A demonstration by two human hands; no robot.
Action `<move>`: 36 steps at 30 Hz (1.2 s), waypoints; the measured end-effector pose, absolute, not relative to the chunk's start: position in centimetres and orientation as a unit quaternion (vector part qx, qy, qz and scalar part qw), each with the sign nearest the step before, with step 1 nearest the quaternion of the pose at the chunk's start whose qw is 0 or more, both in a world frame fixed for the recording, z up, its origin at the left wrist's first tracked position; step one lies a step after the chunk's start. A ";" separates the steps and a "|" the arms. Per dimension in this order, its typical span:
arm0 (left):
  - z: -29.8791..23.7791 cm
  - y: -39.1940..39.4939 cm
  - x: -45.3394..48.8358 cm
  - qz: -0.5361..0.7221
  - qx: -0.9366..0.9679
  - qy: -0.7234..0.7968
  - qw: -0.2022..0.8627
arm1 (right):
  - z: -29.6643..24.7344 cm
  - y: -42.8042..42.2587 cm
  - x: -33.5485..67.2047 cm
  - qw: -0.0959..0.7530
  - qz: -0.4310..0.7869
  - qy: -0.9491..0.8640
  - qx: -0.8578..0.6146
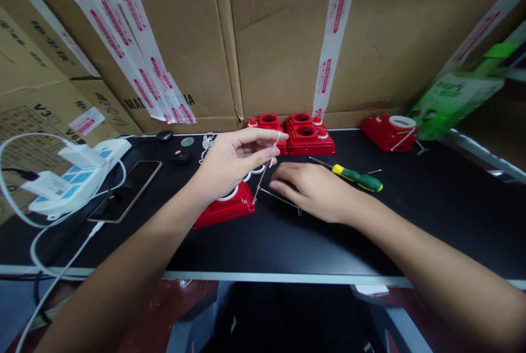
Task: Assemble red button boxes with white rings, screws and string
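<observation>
My left hand (pixel 234 158) hovers above a red plastic unit (pixel 224 208) with a white ring on top, and pinches a thin white cable tie (pixel 271 153) between thumb and forefinger. My right hand (pixel 314 188) rests palm down on the black table, fingers curled over a thin metal rod (pixel 283 199) that lies beside the red unit. Whether the right fingers grip the rod is hidden.
A green-and-yellow screwdriver (pixel 355 176) lies right of my right hand. Several red units (pixel 306 136) stand against the cardboard wall (pixel 279 35), another (pixel 388 131) at far right. A phone (pixel 127 188), a white power strip (pixel 76 177) and cables sit at left. The table edge (pixel 263 276) is near.
</observation>
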State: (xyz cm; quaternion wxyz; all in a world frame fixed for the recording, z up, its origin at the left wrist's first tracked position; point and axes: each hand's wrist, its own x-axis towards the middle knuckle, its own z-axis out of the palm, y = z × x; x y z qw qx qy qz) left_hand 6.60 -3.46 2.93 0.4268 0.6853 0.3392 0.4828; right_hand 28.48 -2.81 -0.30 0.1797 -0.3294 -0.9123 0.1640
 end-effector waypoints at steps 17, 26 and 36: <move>2.7 -3.7 6.9 0.362 0.750 0.304 0.462 | 0.5 -2.9 28.6 0.490 0.385 -0.720 -0.306; 2.6 -3.4 6.3 0.378 0.749 0.302 0.452 | 0.4 -2.2 28.7 0.447 0.481 -0.698 -0.286; 3.2 -3.4 6.1 0.374 0.751 0.373 0.395 | 0.9 -2.1 29.0 0.482 0.512 -0.661 -0.262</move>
